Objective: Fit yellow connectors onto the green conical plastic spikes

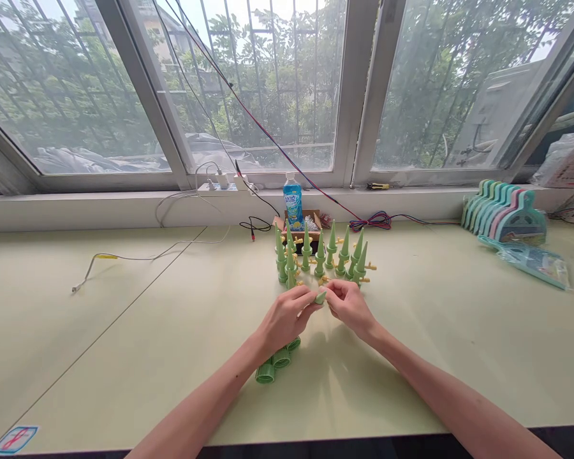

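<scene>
Pinched in the fingers of my left hand [289, 313] is a green plastic cone-shaped spike [320, 298], mostly covered by the fingers. My right hand [350, 306] is closed right beside it, thumb and fingertips together; what they grip is hidden. Just beyond both hands stand several finished-looking green plant-watering spikes [319, 256], points up, with small yellow valves [369, 266] sticking out of their sides. Under my left wrist lie a few green threaded hollow pieces [265, 372], partly hidden by the forearm.
Behind the spikes, a blue bottle [293, 203] stands by a small cardboard box [310, 220]. Coiled cable [375, 220] and a power strip [224, 185] lie near the window. Pastel dustpan-like plastic items [504, 213] are at right, and a loose white cable [129, 257] crosses the left side.
</scene>
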`<state>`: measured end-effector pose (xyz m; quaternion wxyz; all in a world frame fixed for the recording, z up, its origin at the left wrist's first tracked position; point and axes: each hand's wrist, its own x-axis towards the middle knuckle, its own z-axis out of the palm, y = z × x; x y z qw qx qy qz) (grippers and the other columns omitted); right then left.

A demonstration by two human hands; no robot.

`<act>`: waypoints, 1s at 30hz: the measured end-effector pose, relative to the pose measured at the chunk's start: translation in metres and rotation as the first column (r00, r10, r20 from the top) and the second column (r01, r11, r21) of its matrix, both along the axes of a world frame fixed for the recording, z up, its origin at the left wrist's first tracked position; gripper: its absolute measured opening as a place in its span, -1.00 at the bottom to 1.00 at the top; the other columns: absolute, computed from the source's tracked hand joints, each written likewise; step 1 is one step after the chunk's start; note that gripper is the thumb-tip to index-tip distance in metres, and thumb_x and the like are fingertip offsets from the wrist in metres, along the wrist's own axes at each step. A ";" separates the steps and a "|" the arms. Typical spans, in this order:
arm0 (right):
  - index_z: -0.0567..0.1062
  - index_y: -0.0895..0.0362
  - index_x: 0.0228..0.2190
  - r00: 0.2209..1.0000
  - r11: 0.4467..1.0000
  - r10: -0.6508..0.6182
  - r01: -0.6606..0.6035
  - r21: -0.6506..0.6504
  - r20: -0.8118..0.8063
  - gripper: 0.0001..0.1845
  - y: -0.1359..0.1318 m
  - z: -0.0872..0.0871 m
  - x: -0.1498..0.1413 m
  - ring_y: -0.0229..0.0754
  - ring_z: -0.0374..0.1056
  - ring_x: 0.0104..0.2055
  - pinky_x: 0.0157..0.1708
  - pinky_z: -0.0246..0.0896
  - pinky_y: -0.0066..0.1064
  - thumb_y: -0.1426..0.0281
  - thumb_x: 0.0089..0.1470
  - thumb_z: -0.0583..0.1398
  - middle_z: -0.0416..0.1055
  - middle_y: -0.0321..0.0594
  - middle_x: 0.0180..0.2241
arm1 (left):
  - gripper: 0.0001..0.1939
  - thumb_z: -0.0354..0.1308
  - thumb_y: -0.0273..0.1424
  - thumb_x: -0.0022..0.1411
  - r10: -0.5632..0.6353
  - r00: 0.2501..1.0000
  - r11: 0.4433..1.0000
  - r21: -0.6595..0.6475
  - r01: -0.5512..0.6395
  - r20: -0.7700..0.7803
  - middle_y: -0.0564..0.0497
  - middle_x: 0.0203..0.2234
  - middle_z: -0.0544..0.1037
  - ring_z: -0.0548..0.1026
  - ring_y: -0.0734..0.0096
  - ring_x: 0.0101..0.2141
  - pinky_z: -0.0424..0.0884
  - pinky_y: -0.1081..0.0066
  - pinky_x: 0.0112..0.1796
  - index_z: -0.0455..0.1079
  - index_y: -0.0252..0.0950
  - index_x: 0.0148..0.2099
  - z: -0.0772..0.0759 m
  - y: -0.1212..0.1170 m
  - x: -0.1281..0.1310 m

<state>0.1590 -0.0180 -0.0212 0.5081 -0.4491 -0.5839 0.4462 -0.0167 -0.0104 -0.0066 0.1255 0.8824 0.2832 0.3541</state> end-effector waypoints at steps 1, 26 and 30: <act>0.29 0.13 -0.59 1.000 1.000 0.009 -0.009 0.009 -0.005 -0.65 0.000 0.000 0.000 -0.37 -0.01 -0.68 -0.68 -0.09 -0.50 0.19 0.11 0.16 0.07 -0.44 -0.72 | -0.76 -0.04 -0.36 0.36 0.007 1.000 1.000 -0.025 -0.006 0.023 0.04 -0.51 0.28 0.19 0.47 -0.51 0.17 0.44 -0.45 0.35 -0.28 -0.35 0.000 0.000 0.001; 0.31 0.13 -0.51 0.996 0.964 0.034 -0.056 0.259 0.087 -0.62 -0.007 0.007 0.001 -0.34 -0.04 -0.58 -0.60 -0.10 -0.46 0.12 0.19 0.12 0.08 -0.37 -0.58 | -0.59 0.15 -0.17 0.22 0.073 0.916 0.745 -0.632 0.213 0.395 0.15 -0.62 0.09 0.09 0.62 -0.59 0.03 0.51 -0.59 0.11 -0.31 -0.50 0.006 0.004 0.003; 0.33 0.12 -0.49 0.992 0.955 -0.003 -0.035 0.295 0.126 -0.64 -0.008 0.008 0.000 -0.33 0.00 -0.57 -0.59 -0.07 -0.46 0.13 0.19 0.12 0.13 -0.36 -0.58 | -0.56 0.13 -0.14 0.22 0.082 0.926 0.739 -0.646 0.191 0.369 0.16 -0.63 0.08 0.09 0.63 -0.60 0.01 0.52 -0.60 0.07 -0.30 -0.51 0.010 0.003 0.002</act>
